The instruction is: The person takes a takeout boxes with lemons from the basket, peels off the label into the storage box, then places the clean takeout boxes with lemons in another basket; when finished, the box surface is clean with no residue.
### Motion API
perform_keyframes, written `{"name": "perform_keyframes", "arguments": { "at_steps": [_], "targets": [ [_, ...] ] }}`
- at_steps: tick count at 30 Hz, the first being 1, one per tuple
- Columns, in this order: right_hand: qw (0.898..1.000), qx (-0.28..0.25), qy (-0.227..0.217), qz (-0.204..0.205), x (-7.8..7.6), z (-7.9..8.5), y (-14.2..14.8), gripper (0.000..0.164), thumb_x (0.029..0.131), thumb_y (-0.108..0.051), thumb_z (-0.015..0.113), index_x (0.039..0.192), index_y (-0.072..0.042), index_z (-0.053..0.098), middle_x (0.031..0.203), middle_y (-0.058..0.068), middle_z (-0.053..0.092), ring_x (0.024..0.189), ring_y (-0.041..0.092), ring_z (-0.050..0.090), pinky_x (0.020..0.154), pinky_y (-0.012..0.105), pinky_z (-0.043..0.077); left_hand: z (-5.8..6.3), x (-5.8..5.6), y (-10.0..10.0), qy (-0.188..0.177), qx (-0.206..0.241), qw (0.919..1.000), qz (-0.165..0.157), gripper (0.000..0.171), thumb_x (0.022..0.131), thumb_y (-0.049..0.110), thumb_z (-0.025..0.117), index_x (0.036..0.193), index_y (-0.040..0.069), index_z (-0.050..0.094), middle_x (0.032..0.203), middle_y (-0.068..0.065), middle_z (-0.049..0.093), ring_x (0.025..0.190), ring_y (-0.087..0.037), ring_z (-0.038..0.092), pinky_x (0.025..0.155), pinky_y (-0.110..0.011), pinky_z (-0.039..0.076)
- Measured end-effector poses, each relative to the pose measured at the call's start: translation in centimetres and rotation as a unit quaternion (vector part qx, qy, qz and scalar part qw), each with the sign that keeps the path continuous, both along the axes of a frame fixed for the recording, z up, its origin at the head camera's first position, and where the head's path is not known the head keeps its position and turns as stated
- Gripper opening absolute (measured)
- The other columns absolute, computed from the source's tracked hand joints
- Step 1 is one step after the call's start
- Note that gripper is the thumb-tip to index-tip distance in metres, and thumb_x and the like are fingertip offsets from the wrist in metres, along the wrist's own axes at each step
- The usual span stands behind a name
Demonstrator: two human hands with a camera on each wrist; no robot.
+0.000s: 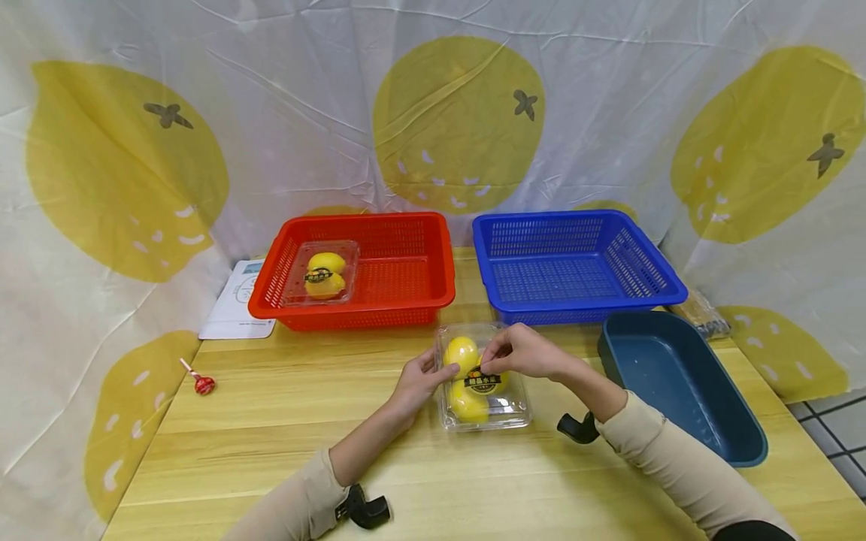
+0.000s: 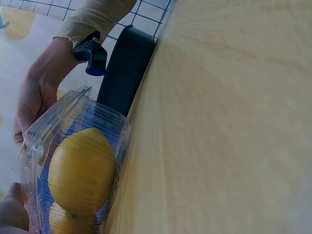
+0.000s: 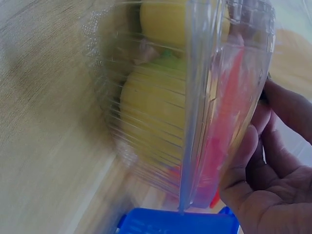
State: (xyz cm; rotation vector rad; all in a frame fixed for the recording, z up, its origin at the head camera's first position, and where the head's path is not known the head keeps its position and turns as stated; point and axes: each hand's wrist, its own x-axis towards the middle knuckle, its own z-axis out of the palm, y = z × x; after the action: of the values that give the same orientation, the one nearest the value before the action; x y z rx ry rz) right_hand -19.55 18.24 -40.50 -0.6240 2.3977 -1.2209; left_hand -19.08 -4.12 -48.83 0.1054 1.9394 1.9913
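A clear plastic clamshell box (image 1: 510,409) of yellow lemons (image 1: 468,404) stands on the table in front of the person. My left hand (image 1: 418,383) grips its left side, thumb over the lid. Across the lid lies a black and gold sticker label (image 1: 483,382). The right hand (image 1: 531,352) has thumb and fingertips drawn together at the label's upper edge, pinching it against the lid. In the right wrist view, a dark bit of it shows by the right hand's thumb (image 3: 287,105). The left wrist view shows the lid down over the lemons (image 2: 83,170).
Behind the box stand a red basket (image 1: 406,315), holding another clear box of lemons (image 1: 326,274), and a blue basket (image 1: 582,312). A dark teal tub (image 1: 676,376) is at the right. A red lollipop (image 1: 204,385) and a white card (image 1: 237,319) lie at the left.
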Motion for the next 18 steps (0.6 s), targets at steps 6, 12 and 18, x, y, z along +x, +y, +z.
{"name": "perform_keyframes", "arguments": {
  "at_steps": [6, 12, 18],
  "targets": [
    [1.000, -0.013, -0.019, 0.005, -0.20, 0.07, 0.32, 0.009, 0.085, -0.012, 0.074, 0.086, -0.002, 0.074, 0.082, 0.005, 0.072, 0.073, 0.011, 0.061, 0.071, 0.032, 0.055, 0.04, -0.06, 0.01, 0.001, 0.000, 1.0000, -0.001, 0.075, 0.090, 0.025, 0.070, 0.148, -0.004, 0.033, 0.153, -0.024, 0.037, 0.142, -0.037, 0.036, 0.115, -0.044, 0.035],
    [0.999, -0.024, -0.035, 0.001, -0.46, -0.16, 0.54, 0.010, 0.084, -0.010, 0.074, 0.086, -0.001, 0.074, 0.082, 0.005, 0.072, 0.074, 0.011, 0.061, 0.074, 0.035, 0.055, 0.02, -0.12, 0.02, 0.004, -0.004, 1.0000, 0.000, 0.076, 0.089, 0.027, 0.071, 0.148, -0.002, 0.034, 0.153, -0.023, 0.038, 0.142, -0.036, 0.037, 0.114, -0.044, 0.036],
    [0.999, -0.026, -0.043, 0.002, -0.39, -0.21, 0.63, 0.010, 0.084, -0.011, 0.074, 0.087, -0.001, 0.074, 0.082, 0.004, 0.072, 0.075, 0.011, 0.060, 0.074, 0.034, 0.055, 0.13, 0.05, -0.02, 0.003, -0.004, 1.0000, -0.001, 0.074, 0.090, 0.025, 0.070, 0.148, -0.003, 0.034, 0.153, -0.023, 0.037, 0.143, -0.036, 0.036, 0.115, -0.044, 0.034]
  ]
}}
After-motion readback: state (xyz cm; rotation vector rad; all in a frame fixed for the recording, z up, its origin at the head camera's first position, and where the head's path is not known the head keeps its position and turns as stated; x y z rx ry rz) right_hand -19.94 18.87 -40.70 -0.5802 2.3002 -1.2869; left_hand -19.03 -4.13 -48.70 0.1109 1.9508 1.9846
